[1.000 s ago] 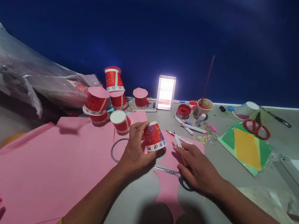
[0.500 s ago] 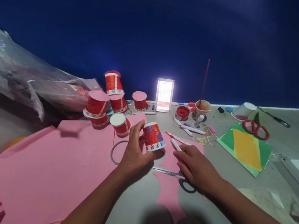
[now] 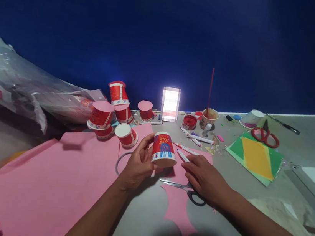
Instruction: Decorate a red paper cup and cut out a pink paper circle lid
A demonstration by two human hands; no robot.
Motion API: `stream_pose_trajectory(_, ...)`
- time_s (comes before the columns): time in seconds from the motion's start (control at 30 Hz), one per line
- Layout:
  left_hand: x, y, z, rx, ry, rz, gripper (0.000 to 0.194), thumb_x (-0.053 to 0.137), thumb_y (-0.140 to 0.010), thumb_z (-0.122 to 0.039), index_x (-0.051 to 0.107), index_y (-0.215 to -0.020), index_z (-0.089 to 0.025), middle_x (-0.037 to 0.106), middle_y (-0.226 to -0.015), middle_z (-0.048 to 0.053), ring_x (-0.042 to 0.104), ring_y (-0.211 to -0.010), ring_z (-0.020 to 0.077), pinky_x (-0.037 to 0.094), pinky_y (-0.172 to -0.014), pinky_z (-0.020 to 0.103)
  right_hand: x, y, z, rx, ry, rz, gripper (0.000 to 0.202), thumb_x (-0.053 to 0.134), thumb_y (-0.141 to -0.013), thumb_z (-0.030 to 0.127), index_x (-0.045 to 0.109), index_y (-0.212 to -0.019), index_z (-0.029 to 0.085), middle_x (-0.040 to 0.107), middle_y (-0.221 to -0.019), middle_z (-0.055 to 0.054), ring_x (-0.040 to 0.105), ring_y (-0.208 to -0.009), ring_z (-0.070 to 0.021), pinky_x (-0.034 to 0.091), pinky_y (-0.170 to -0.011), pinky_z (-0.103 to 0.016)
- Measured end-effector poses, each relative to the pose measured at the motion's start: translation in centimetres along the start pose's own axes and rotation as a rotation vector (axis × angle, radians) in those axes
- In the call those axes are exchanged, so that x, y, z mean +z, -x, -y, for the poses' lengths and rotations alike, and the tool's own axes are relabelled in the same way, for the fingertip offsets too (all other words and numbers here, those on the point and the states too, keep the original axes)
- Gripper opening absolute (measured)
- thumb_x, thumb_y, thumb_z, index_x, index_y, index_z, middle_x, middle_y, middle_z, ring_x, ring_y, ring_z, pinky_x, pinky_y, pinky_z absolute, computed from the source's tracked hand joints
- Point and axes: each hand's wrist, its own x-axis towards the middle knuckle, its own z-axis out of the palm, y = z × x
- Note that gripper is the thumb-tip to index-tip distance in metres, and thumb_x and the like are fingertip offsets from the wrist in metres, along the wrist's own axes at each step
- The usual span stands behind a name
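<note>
A red paper cup [image 3: 163,146] with gold and blue print is in my left hand [image 3: 140,165]. It is upside down and tilted, its rim downward, with fingers and thumb around its left side. Close on the right, my right hand [image 3: 206,176] is closed on a white marker [image 3: 183,155], whose tip points up and left, apart from the cup. Below the right hand lie scissors [image 3: 197,198] with dark handles, partly covered by the hand. Under both is cut pink paper [image 3: 181,204] with curved edges. A grey ring of tape [image 3: 118,164] is partly hidden behind my left hand.
More red cups [image 3: 101,117], some topped with pink paper discs, stand at the back left beside pink sheets [image 3: 59,182]. Behind are a bright phone [image 3: 170,104], a paint jar [image 3: 189,122] and loose markers [image 3: 203,138]. Red-handled scissors [image 3: 272,141] lie on green and yellow paper [image 3: 256,158] at right.
My left hand has turned the cup, so more of the blue figure faces me and the underside of its rim shows. My right hand keeps its grip on the marker. The view has shifted slightly.
</note>
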Motion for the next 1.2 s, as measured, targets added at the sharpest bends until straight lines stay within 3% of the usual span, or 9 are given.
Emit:
stream_pose_trajectory(0.2,-0.3,0.6,-0.3,-0.114,0.228,-0.002,0.098,0.090,-0.058,-0.016,0.055,-0.149,-0.027,0.058,-0.155,0.015,0.062,-0.137,0.0419,0.062,-0.102,0.050,-0.1,0.0,0.0,0.031,-0.026,0.034,0.025,0.056,-0.102,0.020,0.074,-0.120,0.020,0.069,-0.134,-0.017,0.067,-0.116,-0.0332,0.063,-0.092,-0.051)
stream_pose_trajectory(0.3,-0.4,0.8,-0.1,-0.183,0.344,0.019,0.101,0.088,-0.057,-0.012,0.055,-0.151,-0.025,0.062,-0.151,0.015,0.066,-0.131,0.0382,0.061,-0.101,0.047,0.0,0.0,0.1,0.048,-0.104,-0.061,0.034,0.064,-0.099,0.023,0.070,-0.132,0.021,0.069,-0.139,-0.018,0.066,-0.123,-0.0353,0.060,-0.101,-0.055)
stream_pose_trajectory(0.4,-0.1,0.8,0.6,-0.189,0.372,0.049,0.103,0.092,-0.053,-0.013,0.058,-0.149,-0.024,0.063,-0.151,0.014,0.064,-0.134,0.0377,0.057,-0.106,0.044,-0.2,0.2,0.4,0.115,-0.281,-0.202,0.084,0.086,-0.085,0.040,0.048,-0.159,0.024,0.063,-0.151,-0.019,0.060,-0.136,-0.0396,0.054,-0.112,-0.060)
stream_pose_trajectory(0.47,0.3,0.8,1.1,-0.179,0.349,0.100,0.103,0.097,-0.052,-0.017,0.060,-0.148,-0.025,0.061,-0.154,0.014,0.059,-0.141,0.0395,0.055,-0.109,0.043,-0.5,0.3,0.7,0.155,-0.444,-0.213,0.119,0.096,-0.072,0.052,0.031,-0.169,0.028,0.054,-0.161,-0.019,0.055,-0.145,-0.0409,0.053,-0.114,-0.059)
stream_pose_trajectory(0.53,0.9,0.9,1.4,-0.152,0.297,0.181,0.100,0.099,-0.054,-0.020,0.061,-0.147,-0.026,0.059,-0.156,0.014,0.055,-0.145,0.0407,0.055,-0.109,0.041,-0.9,0.4,1.2,0.181,-0.592,-0.175,0.134,0.099,-0.066,0.058,0.023,-0.172,0.030,0.049,-0.165,-0.019,0.054,-0.147,-0.0407,0.053,-0.115,-0.057)
stream_pose_trajectory(0.67,1.6,1.1,1.1,-0.087,0.166,0.334,0.089,0.094,-0.064,-0.016,0.060,-0.146,-0.028,0.057,-0.159,0.014,0.053,-0.150,0.0401,0.054,-0.114,0.044,-1.8,0.1,1.8,0.223,-0.730,-0.102,0.121,0.100,-0.065,0.057,0.039,-0.166,0.031,0.052,-0.162,-0.017,0.061,-0.138,-0.0382,0.054,-0.114,-0.055)
stream_pose_trajectory(0.77,1.4,1.2,1.1,-0.032,0.051,0.380,0.094,0.087,-0.070,-0.015,0.051,-0.154,-0.032,0.048,-0.168,0.013,0.045,-0.157,0.0392,0.047,-0.123,0.052,-2.2,-0.1,1.9,0.159,-0.676,-0.146,0.104,0.098,-0.069,0.047,0.047,-0.158,0.031,0.057,-0.155,-0.014,0.061,-0.135,-0.0357,0.056,-0.110,-0.052)
stream_pose_trajectory(0.97,-0.2,1.7,0.5,0.115,-0.444,0.350,0.116,0.083,-0.074,-0.017,0.023,-0.170,-0.040,0.019,-0.182,0.008,0.020,-0.168,0.0394,0.033,-0.132,0.063,-2.2,-0.5,1.7,-0.069,-0.350,-0.307,0.091,0.088,-0.085,0.039,0.039,-0.161,0.026,0.060,-0.151,-0.018,0.059,-0.137,-0.0354,0.049,-0.116,-0.055)
stream_pose_trajectory(1.2,0.2,1.8,-0.8,0.335,-0.820,0.400,0.113,0.080,-0.079,-0.018,0.017,-0.170,-0.041,0.022,-0.178,0.009,0.022,-0.167,0.0392,0.039,-0.130,0.063,-2.3,-0.4,1.6,-0.108,-0.285,-0.279,0.092,0.084,-0.088,0.043,0.035,-0.164,0.024,0.059,-0.153,-0.020,0.059,-0.137,-0.0364,0.050,-0.115,-0.055)
